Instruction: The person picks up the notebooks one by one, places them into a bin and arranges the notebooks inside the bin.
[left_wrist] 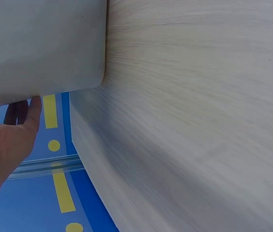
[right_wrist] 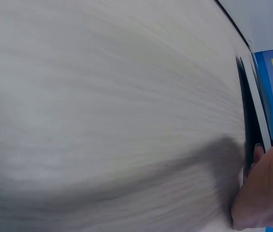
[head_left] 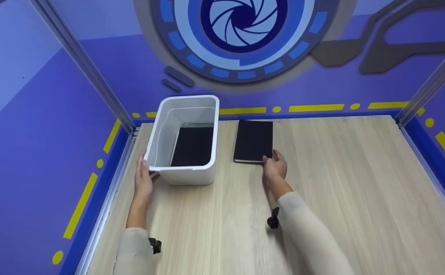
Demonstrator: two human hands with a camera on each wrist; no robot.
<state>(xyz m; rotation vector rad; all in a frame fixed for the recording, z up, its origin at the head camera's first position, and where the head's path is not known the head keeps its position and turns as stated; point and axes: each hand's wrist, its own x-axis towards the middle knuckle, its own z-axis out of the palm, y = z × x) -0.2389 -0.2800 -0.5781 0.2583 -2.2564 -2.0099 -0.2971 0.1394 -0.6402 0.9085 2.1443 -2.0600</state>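
A black notebook (head_left: 253, 141) with pale page edges is tilted off the wooden table in the right wrist view. My right hand (head_left: 276, 167) pinches it at its near right corner, thumb on top and fingers beneath. To its left stands a white plastic bin (head_left: 186, 176), upright, holding a black flat item (head_left: 192, 147) that resembles the notebook. My left hand (head_left: 143, 180) touches the bin's outer left wall near the front corner, its fingers fairly straight. In the left wrist view, the fingertips (left_wrist: 35, 104) meet the bin's side.
The wooden table (head_left: 341, 172) is bounded by a blue back wall (head_left: 245, 101) and side walls with yellow marks. Metal rails (head_left: 108, 214) run along the left edge. A clear, glassy-looking edge (head_left: 195, 124) shows inside the bin behind the black item.
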